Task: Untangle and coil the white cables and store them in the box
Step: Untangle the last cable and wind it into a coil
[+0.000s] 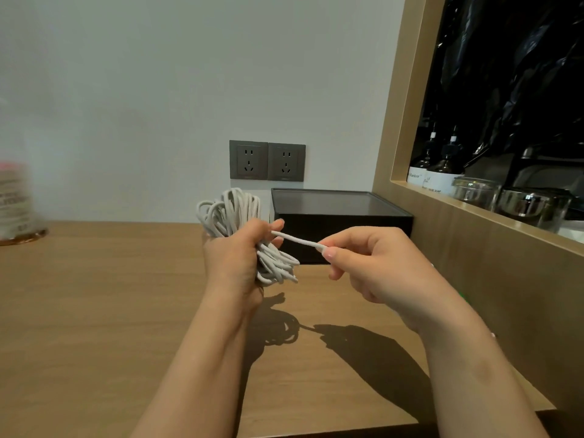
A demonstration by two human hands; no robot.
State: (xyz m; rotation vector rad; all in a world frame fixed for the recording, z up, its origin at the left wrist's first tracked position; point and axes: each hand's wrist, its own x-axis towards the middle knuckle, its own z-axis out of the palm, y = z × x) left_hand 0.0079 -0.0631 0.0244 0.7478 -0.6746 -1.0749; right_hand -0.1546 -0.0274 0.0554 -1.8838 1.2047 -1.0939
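From the head view, the left hand [235, 257] grips a coiled bundle of white cables [227, 210] around its middle, held up above the table [94, 311]. Loops stick out above and below the fist. The right hand [373, 263] pinches the free end [297, 240] between thumb and fingertips and draws it out taut to the right.

The coiling looks nearly done. The next move is probably to wrap or tuck this tail so the loops stay together, then carry the bundle to the black box [341, 222], which sits on the table just behind the hands, against the wall. Its top looks covered, though I cannot be sure; if so, a hand must free itself to open it.

Wall sockets [267, 161] are above the box, bottles [442, 172] and glass jars [477, 192] stand in the niche on the right, and a blurred container [15, 203] is at far left.
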